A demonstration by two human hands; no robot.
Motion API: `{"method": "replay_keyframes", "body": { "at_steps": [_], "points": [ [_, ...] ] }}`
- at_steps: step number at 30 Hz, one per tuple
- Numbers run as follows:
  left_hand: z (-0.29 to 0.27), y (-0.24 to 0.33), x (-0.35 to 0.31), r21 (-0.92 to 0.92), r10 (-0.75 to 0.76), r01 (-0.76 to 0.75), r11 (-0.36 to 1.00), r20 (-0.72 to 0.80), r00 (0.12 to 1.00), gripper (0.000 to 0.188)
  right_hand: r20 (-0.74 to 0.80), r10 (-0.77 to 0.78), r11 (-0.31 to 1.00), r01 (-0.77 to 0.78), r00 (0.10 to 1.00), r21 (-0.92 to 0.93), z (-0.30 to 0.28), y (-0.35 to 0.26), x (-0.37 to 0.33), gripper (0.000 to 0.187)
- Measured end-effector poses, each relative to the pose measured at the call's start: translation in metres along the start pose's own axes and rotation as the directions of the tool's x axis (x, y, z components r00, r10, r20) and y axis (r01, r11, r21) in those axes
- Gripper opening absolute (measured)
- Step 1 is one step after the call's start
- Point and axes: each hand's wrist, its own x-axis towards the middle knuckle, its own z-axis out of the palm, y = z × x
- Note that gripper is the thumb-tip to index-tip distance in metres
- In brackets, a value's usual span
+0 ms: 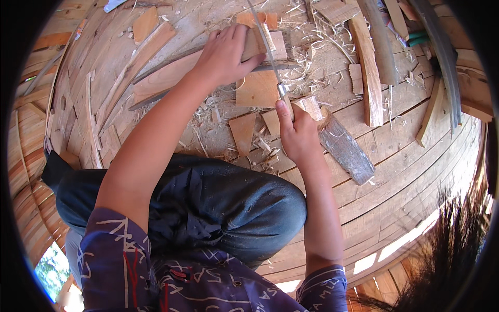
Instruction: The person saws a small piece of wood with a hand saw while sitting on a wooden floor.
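My right hand (299, 130) is wrapped round the handle of a long, narrow knife (275, 67), thumb laid along the handle. The blade runs up and away to the top edge of the view. My left hand (226, 54) presses down on a small wooden block (252, 47), its fingers and thumb round it. Just right of the block, the blade passes beside a pale strip of wood (266, 35); whether it is cutting in I cannot tell. Beneath the left wrist lies a longer board (163, 78). A squarish wood piece (257, 89) rests below the block.
Plank flooring (400, 156) is strewn with curled shavings (332, 44) and offcuts. To the right lie a bark-covered piece (345, 148) and a long batten (366, 78). Several strips (132, 67) lie at the left. My bent knee (270, 203) is close below the work.
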Motion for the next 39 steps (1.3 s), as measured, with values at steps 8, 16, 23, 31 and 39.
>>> {"method": "replay_keyframes", "body": {
  "at_steps": [8,16,23,31,39],
  "points": [
    [-0.003,-0.009,0.001,-0.079,-0.021,0.028,0.997,0.089,0.996,0.063,0.027,0.064,0.998,-0.064,0.998,0.015,0.000,-0.017,0.005,0.059],
    [0.005,-0.010,-0.002,-0.108,0.004,-0.008,0.994,-0.039,0.999,0.062,0.016,0.045,0.998,-0.045,0.999,-0.048,0.003,-0.029,0.038,0.059],
    [0.007,-0.009,-0.008,-0.038,-0.002,-0.001,0.999,-0.069,0.998,0.071,-0.004,0.053,0.998,-0.053,0.999,-0.027,0.012,-0.017,0.028,0.054],
    [0.006,-0.010,-0.004,-0.086,-0.056,0.055,0.995,-0.007,0.998,0.066,-0.015,0.040,0.999,-0.040,0.999,0.020,0.011,-0.002,-0.004,0.051],
    [0.001,-0.010,-0.005,-0.143,-0.048,0.056,0.988,0.061,0.997,0.067,0.021,0.041,0.999,-0.041,0.999,-0.004,0.001,-0.007,-0.012,0.053]
  ]
}}
